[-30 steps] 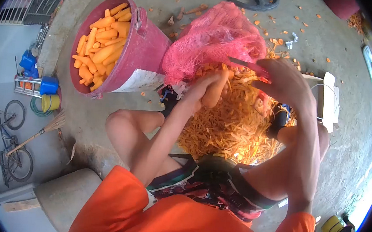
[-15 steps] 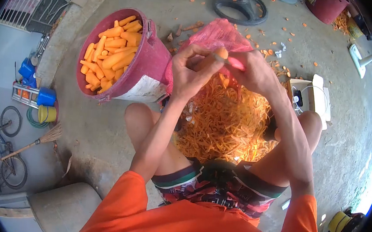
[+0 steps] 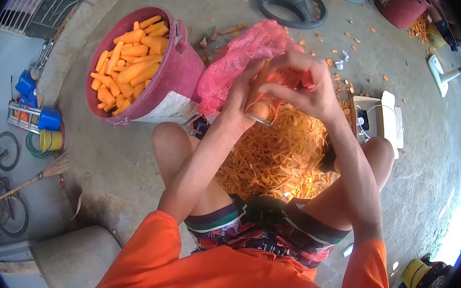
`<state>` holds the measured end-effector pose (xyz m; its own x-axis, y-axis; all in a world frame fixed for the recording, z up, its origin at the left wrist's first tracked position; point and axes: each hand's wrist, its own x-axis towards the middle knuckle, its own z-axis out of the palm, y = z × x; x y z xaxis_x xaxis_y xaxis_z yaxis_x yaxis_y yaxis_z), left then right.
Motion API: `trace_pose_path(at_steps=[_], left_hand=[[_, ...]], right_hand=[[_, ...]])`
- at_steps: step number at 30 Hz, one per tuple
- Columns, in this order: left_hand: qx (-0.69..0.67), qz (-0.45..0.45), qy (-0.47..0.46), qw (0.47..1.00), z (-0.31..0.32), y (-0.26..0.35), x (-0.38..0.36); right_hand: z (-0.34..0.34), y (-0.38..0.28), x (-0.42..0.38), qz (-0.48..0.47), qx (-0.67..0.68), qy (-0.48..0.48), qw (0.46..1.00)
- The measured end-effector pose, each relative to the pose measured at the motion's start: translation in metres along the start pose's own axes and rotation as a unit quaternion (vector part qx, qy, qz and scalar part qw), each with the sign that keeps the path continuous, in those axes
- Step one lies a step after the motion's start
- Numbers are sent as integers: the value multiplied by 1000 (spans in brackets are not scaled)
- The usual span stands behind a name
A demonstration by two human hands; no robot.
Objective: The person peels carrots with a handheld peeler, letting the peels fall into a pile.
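Observation:
My left hand (image 3: pixel 240 98) is wrapped round a carrot (image 3: pixel 261 110), whose blunt end points toward me. A red peeler (image 3: pixel 307 80) sits in my right hand (image 3: pixel 318 97), its metal blade lying across the near end of the carrot. Fingers hide most of the carrot and part of the peeler. Below both hands, a heap of orange carrot peelings (image 3: pixel 279 154) lies on the floor between my legs. Just beyond the left hand is a pink mesh bag (image 3: pixel 235 62); its contents cannot be made out.
A dark pink bucket (image 3: pixel 185 66) full of peeled carrots (image 3: pixel 133 69) leans at the left. An open white box (image 3: pixel 388 122) stands by my right knee. Farther off are a round black metal base (image 3: pixel 290 22), scattered carrot slices and another pink bucket (image 3: pixel 404 11).
The peeler has come down toward me along the carrot, to its near end. My right hand has turned over with it. The mesh bag shows more to the left.

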<state>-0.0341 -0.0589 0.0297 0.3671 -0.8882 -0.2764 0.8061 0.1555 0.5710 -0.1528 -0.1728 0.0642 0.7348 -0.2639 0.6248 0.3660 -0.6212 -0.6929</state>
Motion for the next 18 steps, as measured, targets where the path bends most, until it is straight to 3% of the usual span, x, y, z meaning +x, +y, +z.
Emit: trace_pose_path(at_steps=[3,4,5,7,8,10,11,13,14,15,17,18], left_hand=[[2,-10,-40,999,-16,0,14],[-32,-77,-133,988,-33,2,23],[-64,-142,-225,962,-47,1,28],[-124,-180,-201,955,-47,-4,28],[-72,-136,-142,978,-42,-4,23],[-33,-65,-17,997,-25,-5,16],[-34,-63,-19,997,-19,-4,12],[-4,-45,-29,999,-13,-1,9],[23,-57,-90,994,-31,3,16],[21,-63,-84,994,-48,-1,17],[-11,-119,-103,988,-39,4,19],[16,-89,-50,995,-33,4,18]], right_hand=[[-8,18,2,1,-19,8,1000],[-7,39,-3,109,62,40,991],[-20,57,0,110,62,39,991],[-44,73,15,171,-3,174,970],[-42,69,15,166,-6,174,971],[-26,49,9,124,117,97,980],[-19,35,9,122,116,96,981],[-8,15,9,-114,-68,-23,991],[-11,34,4,-41,-113,46,992],[-23,51,0,-33,-109,46,992],[-49,61,16,171,-68,152,971],[-37,65,14,115,28,167,979]])
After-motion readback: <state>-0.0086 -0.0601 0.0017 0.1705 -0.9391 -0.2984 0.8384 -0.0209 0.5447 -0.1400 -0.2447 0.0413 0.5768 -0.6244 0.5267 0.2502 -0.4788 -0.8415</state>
